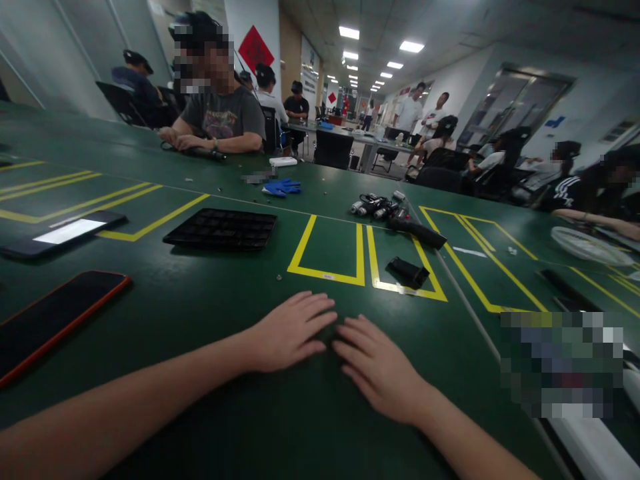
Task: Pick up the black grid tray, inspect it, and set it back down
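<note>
My left hand (293,330) rests palm down on the green table (220,420), its fingers stretched out toward the right. Opposite it, my right hand (377,363) lies low over the tabletop with fingers extended to the left. A narrow gap separates the fingertips, and neither hand holds anything. Just beyond them are yellow tape outlines (327,277). Inside the right outline sits a small crumpled black item (407,272). Farther left lies a flat black ribbed tray (223,229). At the left edge are a phone with an orange rim (60,320) and a dark device with a lit screen (65,233).
A bundle of black cables with metal connectors (377,205) lies beyond the outlines, near a dark elongated object (417,232). Blue gloves (283,187) and a white box (283,161) are farther back. Across the table sits a person (223,113). A clear round container (590,245) is at right.
</note>
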Demonstrator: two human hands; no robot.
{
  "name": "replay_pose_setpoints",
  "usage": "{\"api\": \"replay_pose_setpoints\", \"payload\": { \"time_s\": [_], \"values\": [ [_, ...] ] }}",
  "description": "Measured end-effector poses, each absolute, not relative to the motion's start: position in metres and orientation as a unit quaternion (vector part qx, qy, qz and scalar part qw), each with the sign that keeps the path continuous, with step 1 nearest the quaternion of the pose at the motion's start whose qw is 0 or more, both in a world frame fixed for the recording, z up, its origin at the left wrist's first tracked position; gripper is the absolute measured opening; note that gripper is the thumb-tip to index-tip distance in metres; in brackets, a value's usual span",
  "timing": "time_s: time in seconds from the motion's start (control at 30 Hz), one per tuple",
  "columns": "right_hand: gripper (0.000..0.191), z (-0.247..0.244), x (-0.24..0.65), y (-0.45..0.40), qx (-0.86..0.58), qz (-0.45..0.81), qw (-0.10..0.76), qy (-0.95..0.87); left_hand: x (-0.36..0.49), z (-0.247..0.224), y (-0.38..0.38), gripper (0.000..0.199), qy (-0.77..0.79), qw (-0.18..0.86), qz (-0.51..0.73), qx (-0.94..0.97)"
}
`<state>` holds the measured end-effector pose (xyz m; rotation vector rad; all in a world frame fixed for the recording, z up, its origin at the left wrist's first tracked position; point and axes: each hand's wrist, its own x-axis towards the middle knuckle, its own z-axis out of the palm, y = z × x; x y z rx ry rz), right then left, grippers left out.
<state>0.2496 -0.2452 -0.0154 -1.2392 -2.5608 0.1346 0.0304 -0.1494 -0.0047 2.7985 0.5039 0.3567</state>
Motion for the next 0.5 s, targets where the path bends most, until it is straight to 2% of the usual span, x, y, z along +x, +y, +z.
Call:
{"api": "replay_pose_setpoints", "payload": {
  "time_s": [0.13, 0.23, 0.37, 0.5],
  "values": [
    [0.037, -0.029, 0.310, -0.196, -0.554, -0.167, 0.227, -0.784, 0.014, -0.009, -0.099, 0.043, 0.356, -0.004, 0.124, 0.926],
    [0.042, -0.035, 0.347, -0.165, -0.650, -0.243, 0.204, -0.691, 0.003, -0.007, -0.081, 0.048, 0.456, -0.060, 0.084, 0.884],
    [0.050, -0.041, 0.369, -0.142, -0.727, -0.164, 0.134, -0.653, -0.001, -0.005, -0.082, 0.034, 0.470, -0.034, 0.021, 0.882],
    [0.053, -0.045, 0.374, -0.137, -0.729, -0.102, 0.137, -0.663, 0.001, -0.007, -0.086, 0.024, 0.453, 0.025, 0.039, 0.890]
  ]
}}
